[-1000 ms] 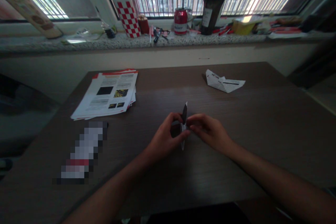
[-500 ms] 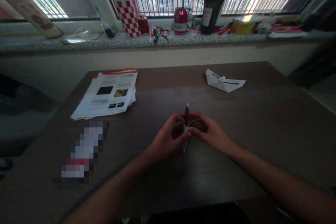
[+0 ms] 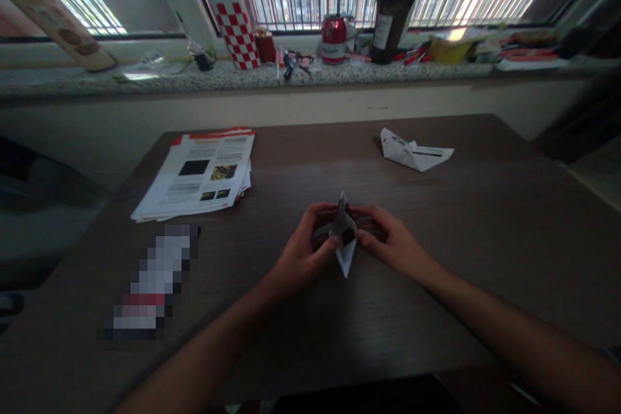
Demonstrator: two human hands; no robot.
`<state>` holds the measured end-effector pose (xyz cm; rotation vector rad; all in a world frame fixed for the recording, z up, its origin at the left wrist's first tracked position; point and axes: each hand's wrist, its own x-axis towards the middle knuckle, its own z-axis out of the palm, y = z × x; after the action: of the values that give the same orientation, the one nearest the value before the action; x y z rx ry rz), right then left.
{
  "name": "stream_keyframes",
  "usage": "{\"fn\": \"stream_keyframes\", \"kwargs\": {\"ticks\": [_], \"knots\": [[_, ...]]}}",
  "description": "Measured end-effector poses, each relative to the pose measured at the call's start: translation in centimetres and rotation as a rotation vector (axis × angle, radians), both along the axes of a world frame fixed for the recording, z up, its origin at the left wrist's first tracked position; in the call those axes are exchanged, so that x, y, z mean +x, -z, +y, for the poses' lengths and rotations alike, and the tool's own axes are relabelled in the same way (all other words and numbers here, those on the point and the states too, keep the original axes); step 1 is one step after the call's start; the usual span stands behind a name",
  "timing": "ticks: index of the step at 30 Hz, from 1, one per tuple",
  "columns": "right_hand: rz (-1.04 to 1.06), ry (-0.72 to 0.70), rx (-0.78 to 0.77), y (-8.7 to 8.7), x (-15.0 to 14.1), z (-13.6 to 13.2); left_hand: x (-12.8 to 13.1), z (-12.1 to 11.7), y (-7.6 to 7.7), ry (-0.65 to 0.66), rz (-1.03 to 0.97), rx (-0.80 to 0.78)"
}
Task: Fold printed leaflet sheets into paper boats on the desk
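Note:
Both my hands meet over the middle of the dark wooden table [image 3: 485, 220], pinching a small folded piece of printed paper [image 3: 344, 239]. My left hand [image 3: 301, 252] grips its left side with thumb and fingers closed. My right hand [image 3: 391, 242] pinches its right side. The paper stands spread open between my fingers, its white point aimed down toward me. A finished folded paper boat [image 3: 414, 152] lies farther back on the right.
A stack of printed sheets [image 3: 201, 171] lies at the table's back left, with a blurred-out object [image 3: 150, 281] in front of it. The stone windowsill [image 3: 145, 77] carries a red can [image 3: 334, 39], a dark cup [image 3: 391, 19], a checkered bottle [image 3: 235, 19] and small clutter.
The folded paper was a thin upright sliver seen edge-on; my hands have pulled its sides apart, so it now shows a wider, opened shape.

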<state>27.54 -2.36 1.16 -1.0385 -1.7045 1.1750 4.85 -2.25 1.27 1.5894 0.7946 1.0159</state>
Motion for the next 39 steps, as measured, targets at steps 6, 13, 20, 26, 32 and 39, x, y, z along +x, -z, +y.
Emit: {"fn": "stream_keyframes", "kwargs": {"ticks": [6,13,20,26,32,39], "knots": [[-0.005,-0.029,-0.103,-0.2,0.2,0.0,-0.4,0.4,0.1,-0.012,0.049,0.036],[-0.065,-0.041,-0.122,-0.3,0.4,0.1,-1.0,0.9,0.9,0.034,0.085,0.063],[-0.285,-0.039,0.082,0.1,1.1,0.3,-2.1,1.3,0.9,0.043,0.300,0.218],[-0.387,-0.055,0.276,0.4,1.4,0.7,-2.8,2.0,1.1,0.039,0.473,0.397],[-0.472,-0.084,0.417,0.7,2.0,1.0,-3.0,2.1,0.9,0.092,0.603,0.502],[-0.510,-0.138,0.477,1.2,2.5,1.3,-3.5,1.8,0.9,0.132,0.711,0.602]]}}
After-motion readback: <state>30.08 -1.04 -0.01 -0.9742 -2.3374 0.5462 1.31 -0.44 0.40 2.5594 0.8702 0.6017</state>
